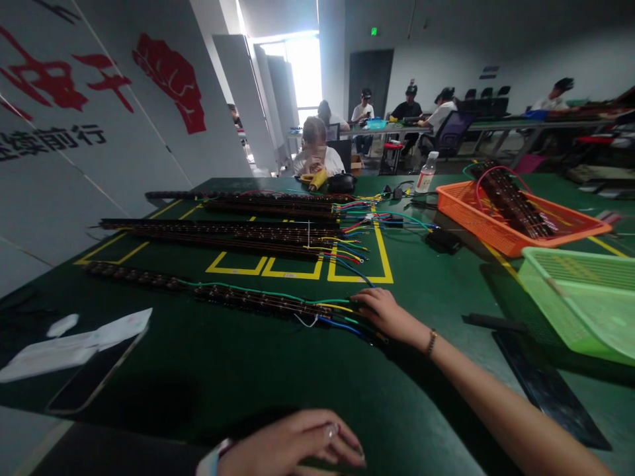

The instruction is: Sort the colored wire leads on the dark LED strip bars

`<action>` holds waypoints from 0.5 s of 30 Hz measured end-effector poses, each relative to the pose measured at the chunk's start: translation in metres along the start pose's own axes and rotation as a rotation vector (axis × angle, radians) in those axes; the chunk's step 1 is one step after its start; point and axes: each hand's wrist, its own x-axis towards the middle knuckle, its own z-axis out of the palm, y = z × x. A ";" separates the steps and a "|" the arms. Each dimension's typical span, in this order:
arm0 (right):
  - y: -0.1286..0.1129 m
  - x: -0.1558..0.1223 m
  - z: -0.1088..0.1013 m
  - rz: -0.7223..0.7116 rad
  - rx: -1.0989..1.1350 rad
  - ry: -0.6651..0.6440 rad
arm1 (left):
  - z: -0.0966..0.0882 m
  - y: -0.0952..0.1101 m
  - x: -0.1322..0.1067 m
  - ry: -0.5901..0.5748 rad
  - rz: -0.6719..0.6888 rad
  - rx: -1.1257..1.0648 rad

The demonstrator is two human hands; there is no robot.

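Observation:
My right hand reaches forward and lies flat on the green table, fingers stretched out over the coloured wire ends of the nearest long dark strip. It wears a bracelet at the wrist. My left hand rests at the near table edge, fingers loosely curled and apart, a ring on one finger, holding nothing. Further long dark strips with red, blue, yellow and green wires lie in rows beyond, over yellow floor-tape markings.
An orange basket holding more strips and a green basket stand at the right. A phone and papers lie at the left. A bottle stands at the far edge. Several people sit at tables behind.

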 end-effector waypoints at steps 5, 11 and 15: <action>0.006 0.017 0.011 0.035 -0.001 -0.093 | -0.022 0.018 0.075 -0.069 0.031 -0.021; 0.009 0.017 0.010 0.075 0.262 -0.179 | -0.036 0.026 0.123 -0.135 0.018 0.015; 0.007 0.017 0.010 0.091 0.331 -0.207 | -0.044 0.028 0.133 -0.163 0.033 -0.059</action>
